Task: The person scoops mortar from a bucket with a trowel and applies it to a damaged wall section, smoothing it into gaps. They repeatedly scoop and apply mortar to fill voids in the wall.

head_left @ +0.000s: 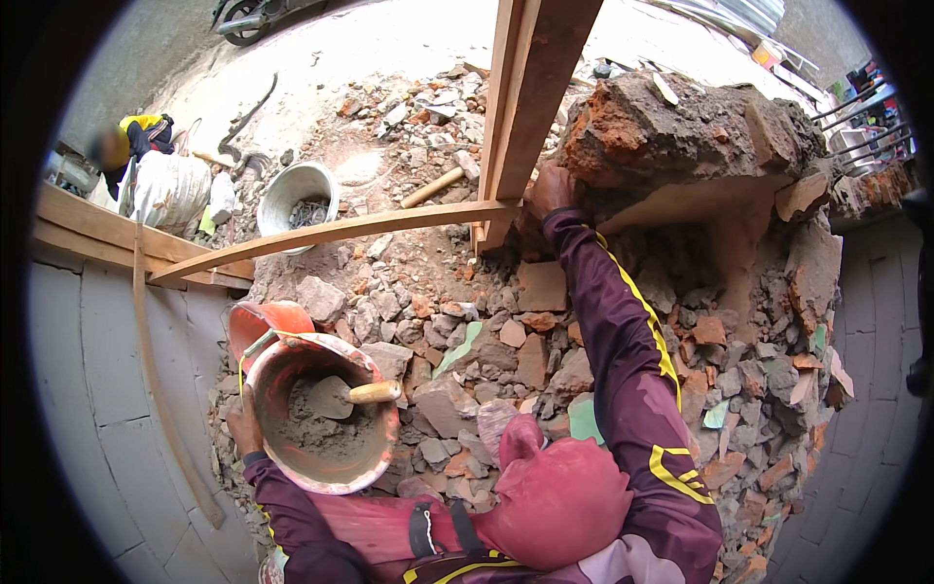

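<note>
My left hand is closed on the left rim of a red, mortar-smeared bucket, which tilts on the rubble. Grey wet mortar fills its lower part. A trowel lies inside with its wooden handle resting over the right rim. My right arm reaches forward. At its end my right hand is curled between an upright wooden post and a broken brick-and-concrete block. Its fingertips are partly hidden, so what they grip cannot be made out.
Loose rubble covers the ground. A curved wooden strip runs from the post to planks at left. Beyond stand a grey bucket, a white sack and a person in yellow. Pink fabric fills the lower middle.
</note>
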